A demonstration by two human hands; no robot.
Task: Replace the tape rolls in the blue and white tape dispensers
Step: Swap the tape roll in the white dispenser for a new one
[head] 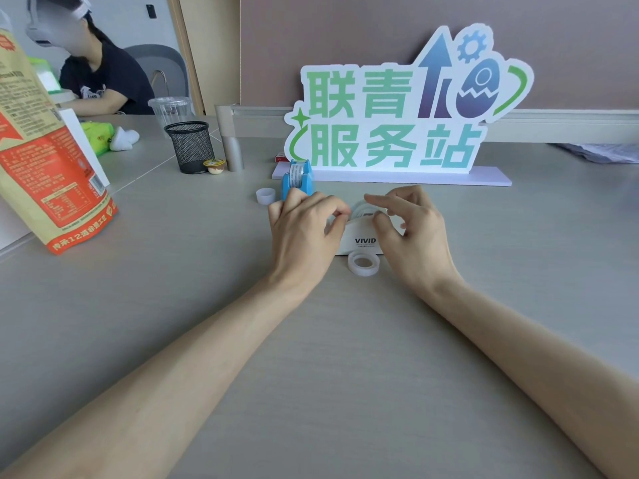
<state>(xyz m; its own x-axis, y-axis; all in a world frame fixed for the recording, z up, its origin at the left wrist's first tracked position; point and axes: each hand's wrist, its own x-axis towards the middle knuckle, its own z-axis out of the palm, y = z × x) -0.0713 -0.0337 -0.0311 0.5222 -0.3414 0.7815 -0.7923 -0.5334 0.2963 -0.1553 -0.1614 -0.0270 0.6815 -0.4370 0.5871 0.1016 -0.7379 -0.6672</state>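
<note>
The white tape dispenser (361, 238), marked VIVID, stands on the desk between my hands, with a tape roll (363, 210) seated in its top. My left hand (304, 226) rests against its left end, fingers curled on it. My right hand (411, 223) is at the roll, thumb and fingertips pinching near its right side. A loose clear tape roll (363, 263) lies flat just in front of the dispenser. The blue tape dispenser (297, 181) stands behind my left hand with a printed roll in it. A small white core (265, 196) sits to its left.
A green and white standing sign (397, 115) on a white base stands behind the dispensers. A black mesh pen cup (190, 146), a small jelly cup (214, 165), a clear plastic cup (171, 110) and an orange bag (45, 160) are at the left. A person sits far left.
</note>
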